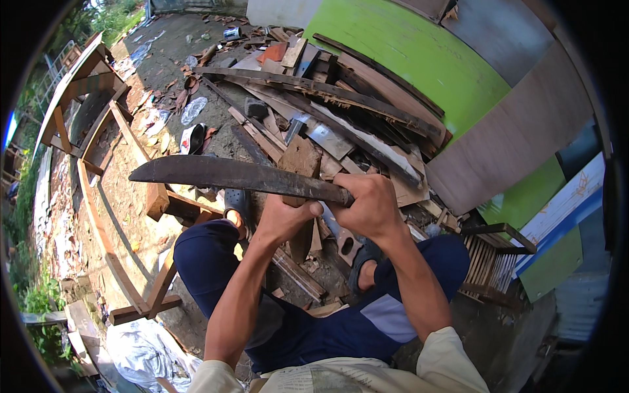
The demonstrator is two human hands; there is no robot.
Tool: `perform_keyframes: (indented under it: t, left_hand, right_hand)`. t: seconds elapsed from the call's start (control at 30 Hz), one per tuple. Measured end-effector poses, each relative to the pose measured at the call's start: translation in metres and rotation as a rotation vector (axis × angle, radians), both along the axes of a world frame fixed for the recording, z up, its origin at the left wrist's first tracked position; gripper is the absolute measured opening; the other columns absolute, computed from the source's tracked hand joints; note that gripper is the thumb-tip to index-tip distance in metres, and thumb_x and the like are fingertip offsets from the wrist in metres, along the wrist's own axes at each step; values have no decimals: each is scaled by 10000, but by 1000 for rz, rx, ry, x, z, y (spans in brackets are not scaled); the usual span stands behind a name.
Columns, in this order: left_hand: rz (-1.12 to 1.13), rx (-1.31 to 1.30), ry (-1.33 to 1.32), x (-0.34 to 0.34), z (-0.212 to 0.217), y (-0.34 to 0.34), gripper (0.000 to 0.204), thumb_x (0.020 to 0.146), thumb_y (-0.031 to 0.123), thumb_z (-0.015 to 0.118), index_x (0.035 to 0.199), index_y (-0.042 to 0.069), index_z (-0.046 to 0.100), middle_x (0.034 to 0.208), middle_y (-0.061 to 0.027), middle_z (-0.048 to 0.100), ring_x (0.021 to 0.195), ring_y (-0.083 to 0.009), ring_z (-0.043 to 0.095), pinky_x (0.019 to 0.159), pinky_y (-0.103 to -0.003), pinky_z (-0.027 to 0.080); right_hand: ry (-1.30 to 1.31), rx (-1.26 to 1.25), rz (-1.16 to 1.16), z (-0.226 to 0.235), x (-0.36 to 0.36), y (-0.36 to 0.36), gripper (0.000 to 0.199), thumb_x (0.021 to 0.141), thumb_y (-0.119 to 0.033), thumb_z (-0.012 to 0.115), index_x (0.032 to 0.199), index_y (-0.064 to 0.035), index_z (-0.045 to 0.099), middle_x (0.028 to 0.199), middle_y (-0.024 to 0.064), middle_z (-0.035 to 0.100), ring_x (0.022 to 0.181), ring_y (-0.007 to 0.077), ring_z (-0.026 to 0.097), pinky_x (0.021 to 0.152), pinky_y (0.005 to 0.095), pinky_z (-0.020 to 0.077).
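My right hand (372,204) is closed round the handle end of a machete (223,173). Its long dark blade points left, roughly level, in front of my chest. My left hand (283,219) grips a short wooden post (302,159), with the thumb lying toward the right hand. Across that post passes the blade, which hides part of it; I cannot tell whether the two touch. The lower part of the post shows below my left hand, between my knees. Near my right foot lies a handsaw (347,246) with a wooden handle.
A heap of boards and scrap wood (327,108) lies ahead. To the left stands a wooden frame (98,226), with a white sack (147,347) nearer. A slatted wooden rack (488,265) is at the right, below a leaning green panel (400,49).
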State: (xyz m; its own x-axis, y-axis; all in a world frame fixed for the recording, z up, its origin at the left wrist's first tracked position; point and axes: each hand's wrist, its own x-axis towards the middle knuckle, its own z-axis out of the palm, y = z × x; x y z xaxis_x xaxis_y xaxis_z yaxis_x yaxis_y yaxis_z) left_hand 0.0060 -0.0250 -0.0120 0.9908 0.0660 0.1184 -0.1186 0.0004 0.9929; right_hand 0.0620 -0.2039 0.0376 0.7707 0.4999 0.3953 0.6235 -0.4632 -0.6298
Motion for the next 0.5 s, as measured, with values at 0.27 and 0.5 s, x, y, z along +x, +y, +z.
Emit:
perform_keyframes:
  t: [0.27, 0.5]
  left_hand:
    - [81, 294, 281, -7, 24, 3, 270, 737, 116, 784, 982, 15, 733, 897, -71, 722, 804, -147, 655, 762, -315, 529]
    - [106, 173, -59, -15, 22, 15, 458, 734, 73, 713, 1173, -14, 616, 936, -94, 704, 824, -155, 665, 786, -309, 529]
  right_hand:
    - [-64, -23, -4, -21, 3, 6, 127, 742, -177, 745, 758, -68, 680, 672, 176, 633, 640, 392, 650, 549, 433, 488]
    - [159, -355, -395, -81, 56, -34, 280, 832, -341, 742, 938, -83, 763, 718, 193, 690, 720, 404, 689, 651, 457, 543]
